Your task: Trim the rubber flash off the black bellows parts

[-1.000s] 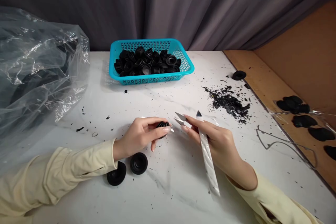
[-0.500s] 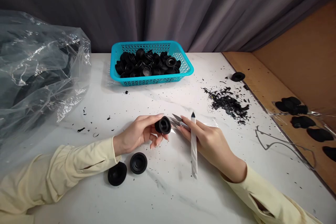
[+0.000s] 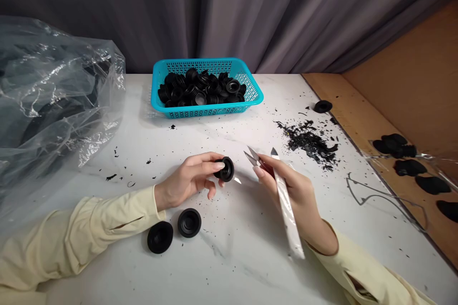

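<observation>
Between the thumb and fingers of my left hand (image 3: 193,176) is a ribbed black rubber boot (image 3: 226,169), its round opening facing right. My right hand (image 3: 289,188) is closed round small snips (image 3: 253,156), whose two pointed blades stand apart, a short way right of the boot. A white-wrapped tool with a dark pointed tip (image 3: 286,209) also lies across the fingers of that hand, pointing away from me. Below my left wrist, two round black rubber pieces, one tilted (image 3: 160,237) and one with its hollow side up (image 3: 189,223), rest on the table.
A blue basket (image 3: 207,113) full of ribbed black boots stands at the back. Black trimmings (image 3: 311,142) lie heaped on the right, near a single rubber piece (image 3: 323,106) and eyeglasses (image 3: 386,198). A clear plastic bag (image 3: 60,100) fills the left; several black pieces (image 3: 432,184) lie far right.
My right hand has drawn the snips right, away from the boot, and the white-wrapped tool has tilted. My left thumb has moved over the boot's near edge; the boot has turned slightly.
</observation>
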The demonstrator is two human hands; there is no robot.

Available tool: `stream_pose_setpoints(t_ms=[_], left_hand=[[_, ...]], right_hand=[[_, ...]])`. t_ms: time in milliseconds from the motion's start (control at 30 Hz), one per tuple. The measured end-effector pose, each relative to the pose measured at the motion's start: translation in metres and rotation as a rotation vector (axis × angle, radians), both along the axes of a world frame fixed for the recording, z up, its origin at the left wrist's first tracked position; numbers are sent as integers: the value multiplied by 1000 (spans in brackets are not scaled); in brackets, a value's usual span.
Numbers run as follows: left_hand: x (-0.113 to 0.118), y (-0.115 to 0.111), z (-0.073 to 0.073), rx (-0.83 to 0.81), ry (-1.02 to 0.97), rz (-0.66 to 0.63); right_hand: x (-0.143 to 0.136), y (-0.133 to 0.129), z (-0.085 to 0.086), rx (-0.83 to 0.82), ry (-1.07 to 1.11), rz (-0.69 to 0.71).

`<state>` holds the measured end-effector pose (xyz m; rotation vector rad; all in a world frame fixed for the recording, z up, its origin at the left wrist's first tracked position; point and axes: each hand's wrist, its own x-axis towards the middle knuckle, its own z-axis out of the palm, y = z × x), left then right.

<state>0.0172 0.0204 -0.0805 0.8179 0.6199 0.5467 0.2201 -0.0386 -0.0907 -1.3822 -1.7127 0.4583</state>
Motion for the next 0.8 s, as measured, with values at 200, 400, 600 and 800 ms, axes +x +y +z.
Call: stream_pose_setpoints(t_ms=[200, 400, 600, 800], left_hand=[[-1, -6, -1, 118, 43, 50], [-1, -10, -7, 230, 87, 66], [2, -14, -6, 299, 192, 100], [5, -13, -1, 322, 257, 145]], right_hand=[[-8, -1, 4, -342, 268, -18], [-9, -2, 3, -354, 329, -57], [-8, -5, 6, -293, 257, -22], [-13, -10, 4, -166, 167, 56]])
